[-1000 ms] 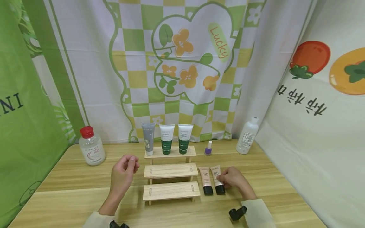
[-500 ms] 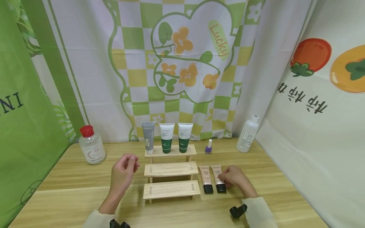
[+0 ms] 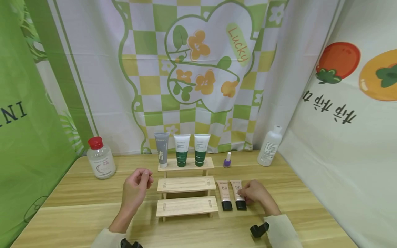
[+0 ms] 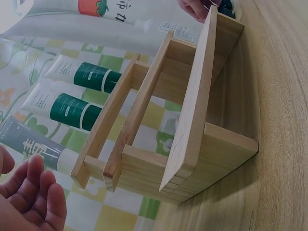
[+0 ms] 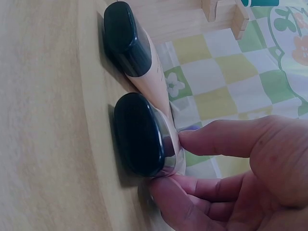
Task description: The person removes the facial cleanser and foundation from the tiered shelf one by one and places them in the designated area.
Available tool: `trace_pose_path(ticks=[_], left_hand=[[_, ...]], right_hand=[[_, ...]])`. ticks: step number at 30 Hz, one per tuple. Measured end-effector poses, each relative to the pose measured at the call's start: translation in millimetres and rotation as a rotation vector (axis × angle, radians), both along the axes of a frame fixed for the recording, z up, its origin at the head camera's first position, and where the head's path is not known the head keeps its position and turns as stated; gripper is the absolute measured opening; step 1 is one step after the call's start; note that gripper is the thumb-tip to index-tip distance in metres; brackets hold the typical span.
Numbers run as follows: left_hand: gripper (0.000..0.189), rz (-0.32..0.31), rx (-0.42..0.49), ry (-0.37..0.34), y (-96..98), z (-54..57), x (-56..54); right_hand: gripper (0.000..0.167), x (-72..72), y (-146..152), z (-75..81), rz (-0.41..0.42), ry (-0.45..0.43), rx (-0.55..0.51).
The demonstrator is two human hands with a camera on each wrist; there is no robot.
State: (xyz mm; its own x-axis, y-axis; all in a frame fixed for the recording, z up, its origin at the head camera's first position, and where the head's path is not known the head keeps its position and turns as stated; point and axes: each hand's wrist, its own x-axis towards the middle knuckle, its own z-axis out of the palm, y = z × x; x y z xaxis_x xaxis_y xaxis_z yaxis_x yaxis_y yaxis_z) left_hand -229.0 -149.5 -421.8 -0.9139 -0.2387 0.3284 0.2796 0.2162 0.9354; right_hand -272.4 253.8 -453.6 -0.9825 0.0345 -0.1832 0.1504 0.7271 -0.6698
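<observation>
Two pinkish BB cream tubes with black caps lie side by side on the table, caps towards me, right of a three-step wooden display stand (image 3: 187, 206). My right hand (image 3: 255, 191) pinches the right-hand BB cream tube (image 3: 237, 187) from its right side; in the right wrist view the thumb and fingers (image 5: 171, 202) hold it just behind its cap (image 5: 139, 134). The other BB cream tube (image 3: 224, 191) lies untouched. My left hand (image 3: 136, 184) hovers left of the stand with loosely curled fingers, holding nothing.
On the stand's top step stand a grey tube (image 3: 162, 150) and two white-and-green tubes (image 3: 181, 151). Behind the BB creams is a purple nail polish bottle (image 3: 227, 162). A red-capped clear bottle (image 3: 101, 162) stands at left, a white bottle (image 3: 270, 146) at back right.
The right-hand BB cream tube has turned very slightly under my right hand, its cap a touch further right. My left hand has stayed in place.
</observation>
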Motion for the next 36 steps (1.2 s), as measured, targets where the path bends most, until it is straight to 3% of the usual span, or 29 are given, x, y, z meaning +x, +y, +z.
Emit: trace_pose_path(ticks=[13, 25, 31, 36], left_hand=[[0.021, -0.007, -0.010, -0.047, -0.6, -3.6, -1.2], [0.019, -0.005, -0.068, -0.198, -2.9, -13.8, -5.3], [0.023, -0.065, -0.165, -0.286, -1.7, -23.0, -6.5], [0.029, -0.130, -0.150, -0.325, 4.0, -34.9, -8.9]], right_hand=[[0.016, 0.4, 0, -1.1, -0.006, 0.003, 0.011], [0.019, 0.7, 0, -0.7, 0.010, -0.003, 0.025], [0.020, 1.0, 0, -0.4, 0.007, -0.002, 0.034], [0.024, 1.3, 0, 0.4, 0.010, 0.009, 0.046]])
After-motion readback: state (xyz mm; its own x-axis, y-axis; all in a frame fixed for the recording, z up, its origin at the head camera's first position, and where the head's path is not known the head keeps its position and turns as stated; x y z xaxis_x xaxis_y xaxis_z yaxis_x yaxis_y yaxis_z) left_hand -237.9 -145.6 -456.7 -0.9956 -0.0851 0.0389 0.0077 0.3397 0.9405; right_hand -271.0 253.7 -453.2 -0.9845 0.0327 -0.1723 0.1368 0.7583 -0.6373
